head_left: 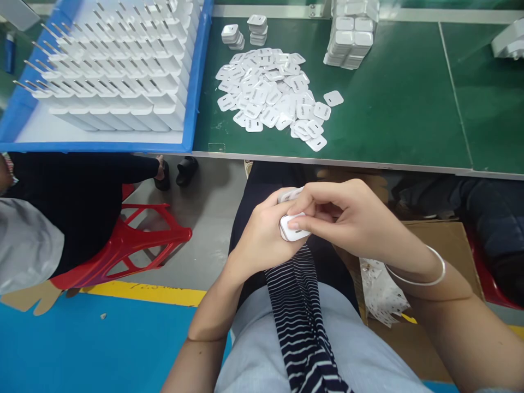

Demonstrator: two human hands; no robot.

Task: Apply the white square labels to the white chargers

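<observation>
Over my lap, my left hand (pixel 260 234) is closed around white square pieces with rounded corners. One white square piece (pixel 291 232) shows below its fingers, and part of another white piece (pixel 290 194) sticks out at the top of the fist. My right hand (pixel 354 215) reaches across from the right, its thumb and forefinger pinching the lower piece. How many pieces lie inside the left fist is hidden. On the green table ahead spreads a loose pile of flat white square plates (pixel 266 90), many with a dark slot and printing.
Left on the table (pixel 401 109), a blue-rimmed tray (pixel 195 87) holds rows of white plug housings (pixel 118 101) with metal pins. Small stacks (pixel 257 28) and a larger block of white pieces (pixel 352 39) stand behind. A person on a red stool (pixel 143 240) sits left; a cardboard box (pixel 442 251) is right.
</observation>
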